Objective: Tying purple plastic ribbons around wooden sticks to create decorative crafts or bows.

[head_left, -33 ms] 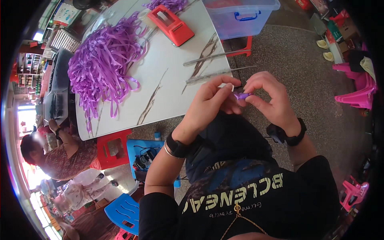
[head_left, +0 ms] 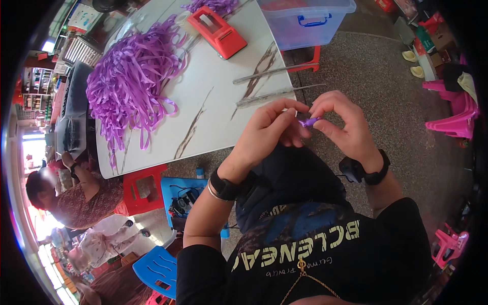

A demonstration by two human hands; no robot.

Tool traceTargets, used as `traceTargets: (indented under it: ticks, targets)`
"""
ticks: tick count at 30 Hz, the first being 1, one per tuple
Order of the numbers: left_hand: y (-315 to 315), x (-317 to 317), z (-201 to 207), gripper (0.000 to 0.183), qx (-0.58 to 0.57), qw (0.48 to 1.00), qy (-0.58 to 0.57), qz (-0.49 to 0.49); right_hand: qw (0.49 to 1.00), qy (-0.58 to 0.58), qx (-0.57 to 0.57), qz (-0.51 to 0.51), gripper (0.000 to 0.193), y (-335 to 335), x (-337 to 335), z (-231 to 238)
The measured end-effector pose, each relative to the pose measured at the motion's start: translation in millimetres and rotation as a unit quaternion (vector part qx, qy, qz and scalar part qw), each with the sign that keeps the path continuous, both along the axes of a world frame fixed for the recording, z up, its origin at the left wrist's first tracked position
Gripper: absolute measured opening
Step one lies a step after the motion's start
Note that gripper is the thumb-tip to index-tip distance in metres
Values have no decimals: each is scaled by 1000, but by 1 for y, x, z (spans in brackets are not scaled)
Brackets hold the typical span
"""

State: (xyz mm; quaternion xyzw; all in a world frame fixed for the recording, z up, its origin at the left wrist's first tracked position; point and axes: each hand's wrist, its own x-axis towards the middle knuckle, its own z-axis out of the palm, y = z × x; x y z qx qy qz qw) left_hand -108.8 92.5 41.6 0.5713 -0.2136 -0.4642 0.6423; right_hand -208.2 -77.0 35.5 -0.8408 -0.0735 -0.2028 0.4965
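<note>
beside the marbled table [head_left: 213, 122], the left hand [head_left: 263, 127] curls inward, its hold impossible to tell; the right hand [head_left: 346, 119] pinches a small purple piece [head_left: 308, 122] between both hands. the white tab seen earlier at the left fingertips no longer shows.

Right hand [head_left: 338, 117]: you're pinching a purple bit [head_left: 308, 122] near the table [head_left: 216, 119]
Left hand [head_left: 267, 124]: by table edge too
Ribbon heap [head_left: 133, 76]: sprawled on table
</note>
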Motion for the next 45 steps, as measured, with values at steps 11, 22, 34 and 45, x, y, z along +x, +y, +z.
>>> traceTargets:
  ticks: [11,22,34,45]
  targets:
    - [-1,4,-15,26,-39,994,-90,-40,958,148,239,47,13,-6,-1,6]
    - [-21,6,-14,16,-44,999,26,9,988,-5,-4,-154,18,-12,0,-2]
    - [-35,7,-10,15,-135,986,88,46,897,278,340,56,19,16,-17,-9]
    - [-34,23,-2,17,-144,965,199,89,831,444,332,58,23,-12,-74,-7]
